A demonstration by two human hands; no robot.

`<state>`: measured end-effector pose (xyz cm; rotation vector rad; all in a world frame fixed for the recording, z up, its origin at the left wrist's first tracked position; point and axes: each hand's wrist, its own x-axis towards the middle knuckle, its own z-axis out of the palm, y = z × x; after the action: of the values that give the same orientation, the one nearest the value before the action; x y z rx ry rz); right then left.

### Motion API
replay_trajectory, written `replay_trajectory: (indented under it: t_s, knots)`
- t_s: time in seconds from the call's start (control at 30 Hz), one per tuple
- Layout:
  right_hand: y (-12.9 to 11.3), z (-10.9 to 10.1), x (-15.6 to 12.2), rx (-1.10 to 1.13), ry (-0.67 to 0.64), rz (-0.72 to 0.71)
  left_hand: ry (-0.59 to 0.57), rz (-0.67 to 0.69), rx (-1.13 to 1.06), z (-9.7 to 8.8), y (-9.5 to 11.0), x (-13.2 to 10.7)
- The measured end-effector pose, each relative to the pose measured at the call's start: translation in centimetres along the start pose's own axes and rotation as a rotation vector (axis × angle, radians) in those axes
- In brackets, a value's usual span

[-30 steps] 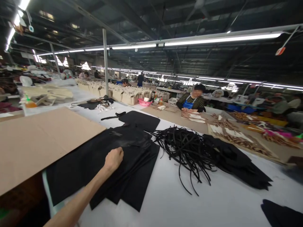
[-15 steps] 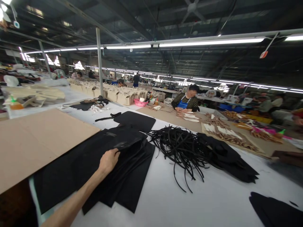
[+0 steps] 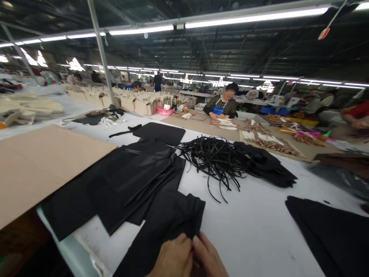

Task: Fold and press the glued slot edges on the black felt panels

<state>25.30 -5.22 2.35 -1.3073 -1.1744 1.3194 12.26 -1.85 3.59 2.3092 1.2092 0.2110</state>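
Note:
Both of my hands meet at the bottom edge of the view, over a black fabric piece [image 3: 170, 219] that lies on the white table [image 3: 253, 231]. My left hand [image 3: 173, 258] is curled with its fingers on the near edge of that piece. My right hand [image 3: 210, 257] presses against it from the right, fingers closed on the same edge. Just beyond lies a stack of black fabric panels [image 3: 129, 181], fanned out toward the left.
A tangle of black straps [image 3: 213, 157] and more black fabric [image 3: 265, 165] lie mid-table. Another black sheet [image 3: 331, 234] is at right, and a brown cardboard sheet [image 3: 43, 161] at left. A person in a blue apron [image 3: 223, 105] sits across the table.
My left hand has drawn a black piece off the stack toward me. My right hand has come into view and joined it. The camera has tilted down.

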Motion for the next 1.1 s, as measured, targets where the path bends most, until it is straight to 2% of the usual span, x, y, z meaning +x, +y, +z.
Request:
replay_trajectory:
  t_s: [0.1,0.2,0.27,0.33,0.37,0.4,0.43,0.47,0.57,0.63,0.73,0.83,0.93,1.1]
  knots:
    - [0.1,-0.4,0.9,0.211,0.041,0.078,-0.04,0.164,-0.229,1.9,1.1,-1.1]
    - [-0.2,-1.8,0.6,0.461,0.083,0.146,0.048,0.232,-0.399,1.1,0.2,-2.1]
    - [-0.6,-3.1,0.2,0.559,0.095,0.169,0.236,0.147,-0.481,-0.2,-1.4,-2.5]
    - [-0.9,-4.5,0.1,0.631,0.105,0.197,0.442,-0.019,-0.55,-1.6,-3.1,-2.3]
    - [-1.0,-5.2,0.1,0.658,0.112,0.214,0.502,-0.115,-0.602,-2.3,-3.9,-2.1]
    - [-1.1,-5.8,0.1,0.68,0.123,0.229,0.504,-0.195,-0.692,-2.8,-4.5,-1.7]
    - [-1.1,-6.4,0.2,0.696,0.136,0.241,0.442,-0.246,-0.829,-3.1,-5.0,-1.3]
    - [-1.1,-6.9,0.3,0.71,0.147,0.251,0.329,-0.266,-0.995,-3.3,-5.2,-0.9]
    - [-0.9,-7.9,0.3,0.757,0.153,0.27,-0.053,-0.196,-1.448,-3.2,-4.8,0.3]
    - [-0.7,-8.3,0.2,0.79,0.146,0.27,-0.158,-0.147,-1.579,-2.9,-4.1,0.9]
    - [-0.4,-8.7,-0.2,0.807,0.123,0.26,-0.155,-0.1,-1.584,-2.7,-3.0,1.6]
    - [-0.4,-9.0,-0.3,0.778,0.072,0.24,-0.095,-0.086,-1.522,-3.3,-2.2,2.3]
    - [-0.9,-9.1,-0.1,0.709,0.023,0.218,-0.038,-0.102,-1.471,-4.2,-1.6,2.9]
    - [-2.0,-9.6,0.8,0.572,-0.041,0.193,-0.013,-0.156,-1.404,-5.1,-0.7,3.6]
